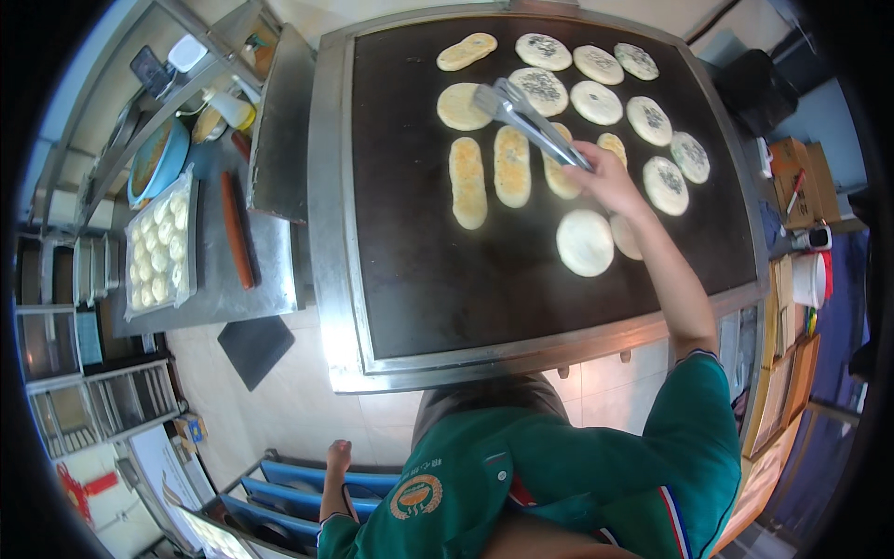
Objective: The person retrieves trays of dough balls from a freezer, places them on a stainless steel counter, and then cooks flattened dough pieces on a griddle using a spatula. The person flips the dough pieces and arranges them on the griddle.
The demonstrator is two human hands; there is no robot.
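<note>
Tongs of bright metal reach across the dark griddle, their heads over the edge of a round flatbread. Off to the left I see a lined tray full of pale dough balls, and just beyond it a blue bowl with something brownish inside that I can't make out. Through the head camera, the right hand is wrapped around the handle end of the tongs; their two arms stand slightly apart at the heads, and I cannot tell whether they touch the bread. The left hand hangs low near a blue-barred rack, fingers curled, and whether it grips anything I can't tell. Browned long flatbreads lie below the tongs, with dark-speckled rounds toward the right. From my view the right forearm hides part of a pale round. A reddish rolling pin rests on the steel side table, and an upright metal panel stands between table and griddle
</note>
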